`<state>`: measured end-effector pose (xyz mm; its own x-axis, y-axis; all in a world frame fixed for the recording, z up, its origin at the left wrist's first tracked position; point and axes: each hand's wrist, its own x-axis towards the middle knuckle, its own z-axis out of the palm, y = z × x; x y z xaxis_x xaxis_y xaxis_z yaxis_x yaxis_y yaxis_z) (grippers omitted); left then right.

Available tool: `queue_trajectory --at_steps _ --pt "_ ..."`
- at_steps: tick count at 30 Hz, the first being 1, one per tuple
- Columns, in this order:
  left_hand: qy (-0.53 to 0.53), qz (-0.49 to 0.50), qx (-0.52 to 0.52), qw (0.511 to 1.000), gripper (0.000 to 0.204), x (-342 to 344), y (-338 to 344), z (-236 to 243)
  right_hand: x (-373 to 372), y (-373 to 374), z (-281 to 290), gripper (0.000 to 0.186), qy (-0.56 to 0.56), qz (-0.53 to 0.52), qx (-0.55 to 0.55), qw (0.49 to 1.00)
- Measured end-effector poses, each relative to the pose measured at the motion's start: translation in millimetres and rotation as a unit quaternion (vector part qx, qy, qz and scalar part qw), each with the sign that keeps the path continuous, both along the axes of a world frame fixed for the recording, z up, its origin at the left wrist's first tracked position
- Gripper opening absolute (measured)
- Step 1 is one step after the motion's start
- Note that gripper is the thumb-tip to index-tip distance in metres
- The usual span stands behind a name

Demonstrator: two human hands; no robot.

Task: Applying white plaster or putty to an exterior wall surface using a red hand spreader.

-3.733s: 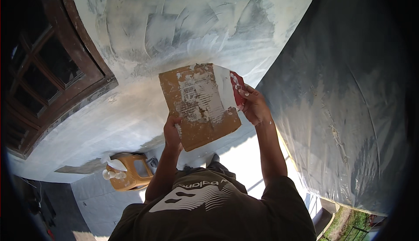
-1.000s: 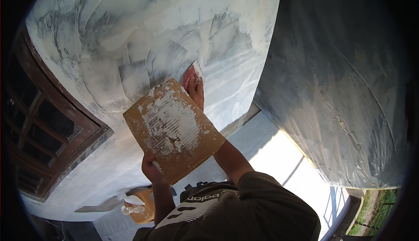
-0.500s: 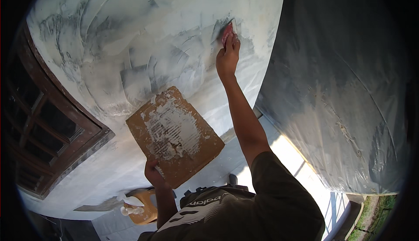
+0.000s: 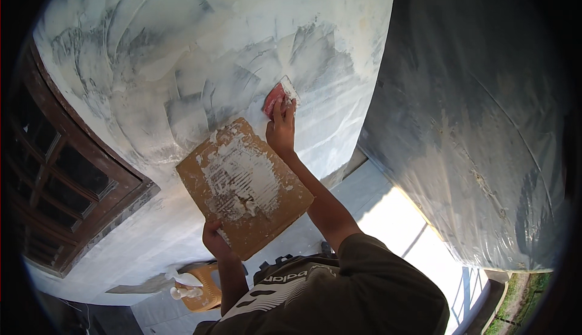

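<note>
My right hand presses a putty knife with a red handle flat against the grey-white plastered wall, above the board. My left hand grips the lower corner of a brown board smeared with white putty, tilted and held out in front of the wall. The wall around the knife shows fresh, uneven strokes of putty.
A dark wooden window frame sits in the wall at the left. A second wall meets it at the right. Below stands an orange container with putty on a pale floor. Grass shows at the lower right.
My right hand has drawn the putty knife down and left across the wall from its higher reach half a second ago. The board has stayed in my left hand.
</note>
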<state>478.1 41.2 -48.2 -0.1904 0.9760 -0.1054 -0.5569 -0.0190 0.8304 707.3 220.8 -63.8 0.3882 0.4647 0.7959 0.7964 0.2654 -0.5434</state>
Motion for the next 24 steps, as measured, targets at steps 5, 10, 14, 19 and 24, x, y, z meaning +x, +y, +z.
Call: queue_trajectory --at_steps 5,10,14,19,24 --pt "-0.042 0.004 -0.005 0.999 0.049 -46.1 -11.2 -17.2 -39.9 -50.9 -55.0 0.061 0.070 0.125 -0.041 0.989" --pt "-0.040 -0.036 0.003 0.999 0.051 -74.9 -10.5 -18.0 -52.8 -120.5 -129.6 0.040 0.218 0.102 -0.084 0.967" --pt "-0.095 -0.072 0.003 0.993 0.050 -104.0 -12.2 -26.9 -64.5 -187.0 -108.5 0.033 0.647 0.192 -0.146 0.723" --pt "-0.142 -0.118 -0.003 0.983 0.051 -122.1 -38.6 -51.0 -70.1 -267.2 -82.6 0.026 0.695 0.249 -0.030 0.674" --pt "-0.162 -0.104 0.010 0.981 0.052 -141.6 -94.6 -64.3 -98.2 -328.1 -35.5 0.024 0.682 0.336 -0.032 0.649"
